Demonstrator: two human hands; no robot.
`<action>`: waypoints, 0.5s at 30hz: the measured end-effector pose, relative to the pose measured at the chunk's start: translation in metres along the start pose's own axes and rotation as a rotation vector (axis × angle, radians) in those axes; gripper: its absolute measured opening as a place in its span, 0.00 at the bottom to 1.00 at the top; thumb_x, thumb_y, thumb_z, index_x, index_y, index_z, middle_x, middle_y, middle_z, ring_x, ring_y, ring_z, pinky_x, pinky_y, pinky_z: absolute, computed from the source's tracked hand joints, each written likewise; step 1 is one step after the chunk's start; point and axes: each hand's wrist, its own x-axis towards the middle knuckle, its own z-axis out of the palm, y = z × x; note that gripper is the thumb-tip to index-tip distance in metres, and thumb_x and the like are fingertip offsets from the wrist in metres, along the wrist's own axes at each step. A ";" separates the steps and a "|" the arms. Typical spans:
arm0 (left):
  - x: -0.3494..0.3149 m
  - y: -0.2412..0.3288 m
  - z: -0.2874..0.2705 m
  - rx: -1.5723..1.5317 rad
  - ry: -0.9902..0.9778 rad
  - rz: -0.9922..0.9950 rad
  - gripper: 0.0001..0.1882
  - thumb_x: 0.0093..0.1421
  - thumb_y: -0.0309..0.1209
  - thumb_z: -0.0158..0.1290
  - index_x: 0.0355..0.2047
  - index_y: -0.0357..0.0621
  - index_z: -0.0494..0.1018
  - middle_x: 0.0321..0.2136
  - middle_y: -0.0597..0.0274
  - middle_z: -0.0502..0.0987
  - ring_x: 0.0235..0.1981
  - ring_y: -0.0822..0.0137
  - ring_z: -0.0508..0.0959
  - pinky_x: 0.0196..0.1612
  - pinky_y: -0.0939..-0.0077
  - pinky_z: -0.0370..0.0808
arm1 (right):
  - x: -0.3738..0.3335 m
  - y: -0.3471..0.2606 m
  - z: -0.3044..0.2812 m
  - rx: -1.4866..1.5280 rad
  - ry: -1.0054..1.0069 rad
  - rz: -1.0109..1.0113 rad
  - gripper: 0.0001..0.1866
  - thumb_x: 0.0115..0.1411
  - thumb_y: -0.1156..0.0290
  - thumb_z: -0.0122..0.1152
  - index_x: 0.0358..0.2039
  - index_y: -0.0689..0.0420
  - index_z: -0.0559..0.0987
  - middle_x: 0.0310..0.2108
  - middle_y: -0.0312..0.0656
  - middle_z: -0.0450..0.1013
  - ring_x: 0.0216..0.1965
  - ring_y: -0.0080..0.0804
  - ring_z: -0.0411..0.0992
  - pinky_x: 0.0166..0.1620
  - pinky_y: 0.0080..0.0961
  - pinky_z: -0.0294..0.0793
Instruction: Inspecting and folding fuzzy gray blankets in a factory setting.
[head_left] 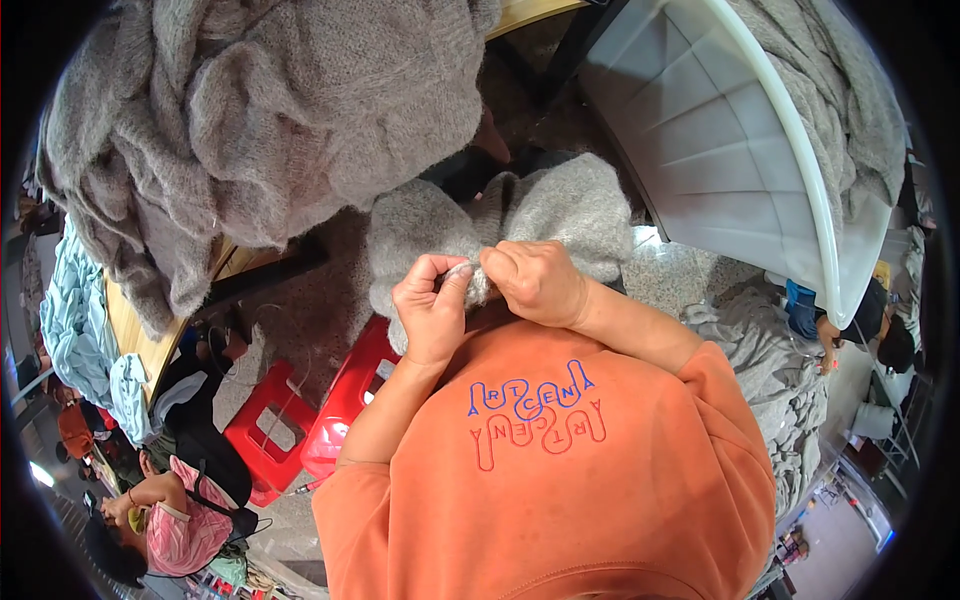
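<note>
Left hand: the left hand (432,305) is closed in a pinch — thumb and fingers (452,280) squeeze a small bit of the grey knit piece (560,205) where it bunches up.
Right hand: the right hand (537,282) is curled shut, gripping the same bunched spot, just beside the left hand so the two almost touch.
Grey knit piece: soft and fuzzy, it is held up in front of the person's chest and spreads out above both hands, with one lump to the left and one to the right.
Thread: a thin pale bit seems to run between the fingertips, but it is too small to tell for sure.
Shirt: the person wears an orange shirt (560,480) with curly red and blue letters on the front.
Big pile: a large heap of grey knitwear (260,110) lies on a wooden surface (130,330) up and to the left, hanging over its edge.
White tub: a big white plastic tub (720,130) sits at the upper right, with more grey knit stuff in it.
Stools: two red plastic stools (300,410) stand on the floor below the hands — side by side.
Other people: a person in a pink striped top (185,525) sits low at the bottom left, and another person sits far off at the right edge.
</note>
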 end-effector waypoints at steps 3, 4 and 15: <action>-0.003 0.001 0.001 0.035 0.018 0.023 0.01 0.50 0.19 0.53 0.24 0.35 0.71 0.20 0.67 0.73 0.23 0.80 0.68 0.26 0.86 0.66 | 0.000 -0.003 0.001 0.013 0.039 0.012 0.05 0.44 0.77 0.53 0.20 0.57 0.66 0.15 0.40 0.65 0.18 0.38 0.68 0.20 0.30 0.67; -0.003 0.001 0.001 0.141 0.032 0.149 0.02 0.49 0.18 0.53 0.24 0.36 0.71 0.20 0.64 0.73 0.22 0.78 0.69 0.25 0.84 0.67 | 0.000 -0.004 0.002 0.134 0.060 0.084 0.05 0.44 0.77 0.53 0.20 0.57 0.66 0.15 0.41 0.65 0.18 0.38 0.68 0.20 0.30 0.67; -0.002 0.009 0.005 0.535 0.105 0.780 0.08 0.44 0.14 0.53 0.24 0.37 0.69 0.21 0.55 0.73 0.22 0.61 0.75 0.24 0.76 0.71 | 0.001 -0.016 -0.006 0.232 0.107 0.110 0.08 0.41 0.84 0.53 0.25 0.61 0.70 0.17 0.44 0.66 0.17 0.40 0.68 0.19 0.30 0.67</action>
